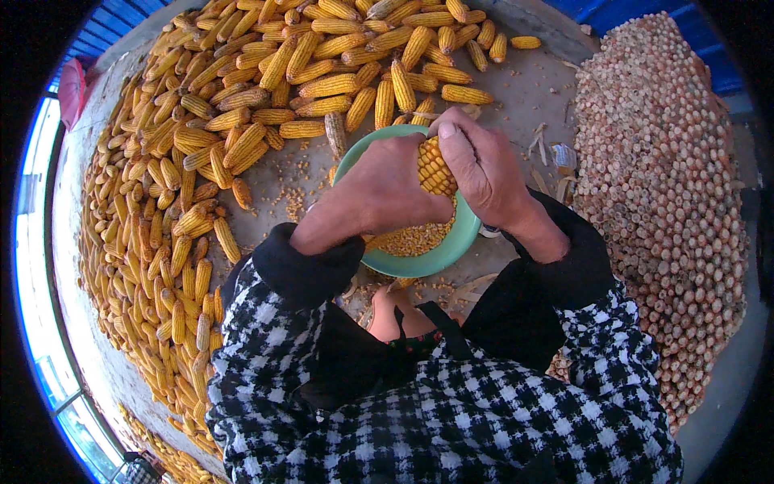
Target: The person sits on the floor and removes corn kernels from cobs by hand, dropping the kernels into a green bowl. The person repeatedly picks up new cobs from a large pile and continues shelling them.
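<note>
A yellow ear of dried corn (pixel 436 169) is gripped between both hands above a green plastic basin (pixel 450 257). My left hand (pixel 387 187) wraps the ear from the left side, its fingers partly hidden underneath. Around the ear's upper right side closes my right hand (pixel 487 166), with the thumb lying over the top. Rows of kernels show in the gap between the hands. Loose corn kernels (pixel 417 239) cover the bottom of the basin, which is partly hidden by my hands and forearms.
A large heap of unshelled corn ears (pixel 181 224) spreads from the left to the top. At right stands a tall stack of bare corncobs (pixel 659 206). Scattered kernels (pixel 293 202) and dry husks (pixel 537 144) lie on the concrete floor (pixel 526 78). A crumpled packet (pixel 563 157) lies near the stack.
</note>
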The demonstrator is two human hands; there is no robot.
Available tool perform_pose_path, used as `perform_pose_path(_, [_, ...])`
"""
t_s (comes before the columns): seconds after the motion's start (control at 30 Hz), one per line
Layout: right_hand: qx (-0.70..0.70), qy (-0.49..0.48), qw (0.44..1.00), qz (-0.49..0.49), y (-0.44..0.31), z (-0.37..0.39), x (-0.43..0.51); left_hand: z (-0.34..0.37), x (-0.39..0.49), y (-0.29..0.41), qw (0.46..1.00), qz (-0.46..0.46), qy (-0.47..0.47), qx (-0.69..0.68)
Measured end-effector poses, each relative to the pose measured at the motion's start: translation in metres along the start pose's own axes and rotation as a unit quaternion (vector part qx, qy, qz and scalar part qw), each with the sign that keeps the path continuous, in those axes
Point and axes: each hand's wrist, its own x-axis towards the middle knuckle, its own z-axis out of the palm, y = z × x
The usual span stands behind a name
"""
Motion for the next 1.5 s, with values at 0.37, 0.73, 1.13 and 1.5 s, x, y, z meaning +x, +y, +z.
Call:
perform_pose_path(0.37, [0.104,0.007,0.992,0.075,-0.001,-0.006,0.003,-0.006,-0.002,0.001,0.998,-0.009,0.029,0.051])
perform_pose_path(0.73, [0.205,-0.071,0.968,0.127,0.002,0.002,-0.001,-0.008,-0.004,-0.004,0.975,0.019,0.06,0.212])
perform_pose_path(1.13, [0.374,-0.037,0.891,0.255,-0.004,0.005,-0.004,-0.014,-0.001,-0.006,0.963,0.08,0.114,0.232])
perform_pose_path(1.5, [0.041,0.037,0.998,0.036,0.0,0.014,-0.01,-0.013,0.001,0.003,0.997,0.008,-0.013,0.081])
